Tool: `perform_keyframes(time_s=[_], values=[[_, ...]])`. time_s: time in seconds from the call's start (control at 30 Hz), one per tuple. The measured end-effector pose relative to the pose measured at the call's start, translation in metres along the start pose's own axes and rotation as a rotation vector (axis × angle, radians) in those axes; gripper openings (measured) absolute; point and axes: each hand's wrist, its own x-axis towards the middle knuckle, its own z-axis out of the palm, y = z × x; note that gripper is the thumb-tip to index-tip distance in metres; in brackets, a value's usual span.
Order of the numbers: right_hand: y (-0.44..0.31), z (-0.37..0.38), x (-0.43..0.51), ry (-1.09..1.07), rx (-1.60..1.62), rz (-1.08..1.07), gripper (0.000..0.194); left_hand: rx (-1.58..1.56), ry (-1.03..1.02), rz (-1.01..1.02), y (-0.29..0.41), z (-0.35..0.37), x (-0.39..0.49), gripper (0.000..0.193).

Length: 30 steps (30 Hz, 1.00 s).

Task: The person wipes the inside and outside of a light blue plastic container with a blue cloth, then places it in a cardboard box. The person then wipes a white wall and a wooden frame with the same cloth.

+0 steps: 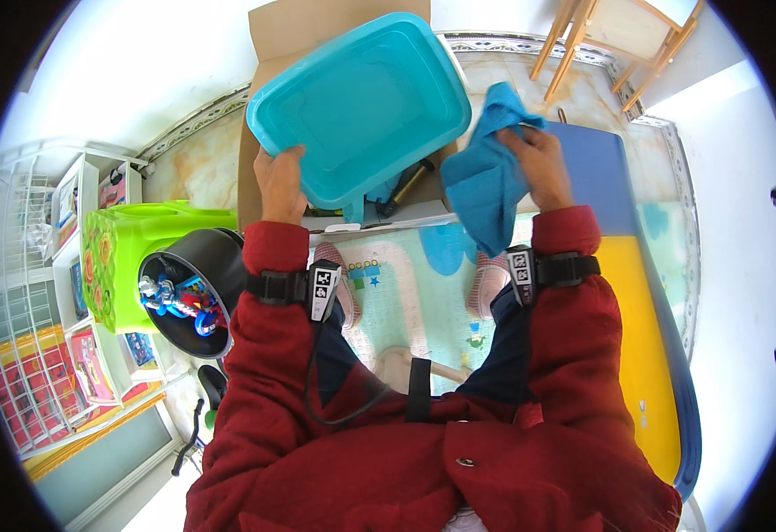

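A turquoise plastic basin (374, 100) is tilted above an open cardboard box (278, 30), its hollow inside facing me. My left hand (283, 183) grips the basin's lower left rim, thumb over the edge. To the right of the basin, my right hand (539, 163) holds a blue cloth (484, 179) that hangs down in folds. Below the basin, part of the box's inside shows, with a dark tool-like object (408, 189) and other pieces in it; the basin hides the rest.
On the left are a bright green plastic stool (122, 266) and a black bucket (192, 292) of toys, before a white shelf (69, 213). A blue and yellow padded mat (634, 346) lies right. A wooden easel (574, 50) stands at the back right. My slippers (491, 282) rest on a patterned floor mat (398, 286).
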Motion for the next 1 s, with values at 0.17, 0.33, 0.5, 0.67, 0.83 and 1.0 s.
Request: perform_keyframes(time_s=[0.17,0.33,0.5,0.67,0.83,1.0], values=[[-0.008,-0.001,0.005,0.035,0.533,-0.234,0.027,-0.047,0.013,-0.035,-0.009,-0.002,0.002,0.043],[-0.012,0.032,0.008,0.041,0.594,-0.443,0.025,-0.030,-0.065,-0.122,-0.018,0.003,-0.001,0.046],[0.000,0.077,0.007,0.076,0.314,-0.410,0.024,-0.033,-0.073,-0.185,-0.027,0.010,-0.006,0.043],[0.021,0.099,0.024,0.205,0.012,-0.316,0.027,0.048,-0.119,-0.173,-0.027,0.016,-0.018,0.044],[0.045,0.103,0.045,0.340,-0.171,-0.461,0.025,0.054,-0.196,-0.229,-0.025,0.021,-0.035,0.048],[0.060,0.110,0.057,0.343,0.110,-0.417,0.017,0.073,-0.255,-0.230,-0.022,0.023,-0.044,0.048]])
